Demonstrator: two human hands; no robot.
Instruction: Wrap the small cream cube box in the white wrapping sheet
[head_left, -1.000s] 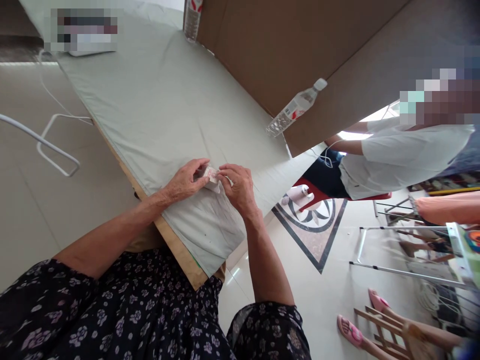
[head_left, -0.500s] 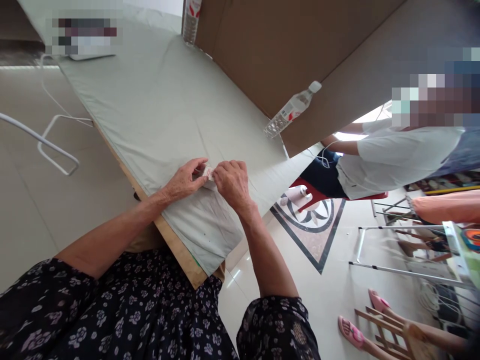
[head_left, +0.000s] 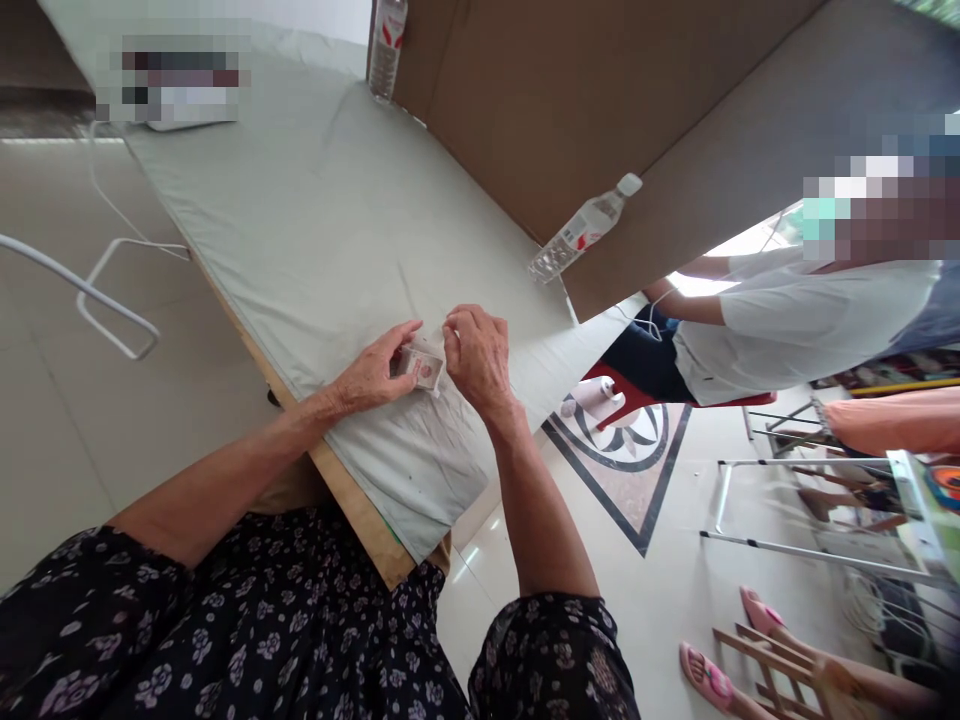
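My left hand [head_left: 381, 368] grips a small white box [head_left: 426, 371] with reddish print, thumb on its near side and fingers behind. The box is held low over the covered table; I cannot tell whether it touches the cloth. Just to the right is my right hand [head_left: 478, 358], apart from the box. Its fingers are curled with the tips pinched together, and whatever they may hold is hidden or too small to make out.
A pale cloth covers the table [head_left: 300, 220]. On it stands a large cardboard panel [head_left: 510, 130], with one water bottle [head_left: 583, 232] leaning near its corner and another bottle [head_left: 386, 55] farther back. A person in a white shirt [head_left: 817, 325] sits beyond the panel.
My right hand has come off the box and moved slightly right. More of the box's printed face now shows in my left hand.
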